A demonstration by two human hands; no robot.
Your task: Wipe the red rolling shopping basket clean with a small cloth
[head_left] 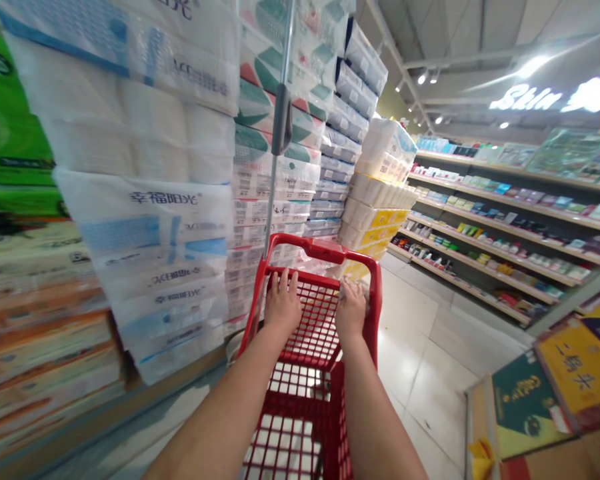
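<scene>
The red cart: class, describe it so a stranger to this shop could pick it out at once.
Find the tall stacks of tissue packs on the left of the aisle. Just right of them stands the red cart, both hands, left hand and right hand, resting on its mesh basket. Nothing else nearby is red wire.

The red cart (310, 373) runs off the bottom edge (wheels unseen), and the left-hand boxes (35, 347) are blurred.

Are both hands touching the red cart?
Touching. The head view shows the left hand and right hand resting flat on the red cart.
</scene>
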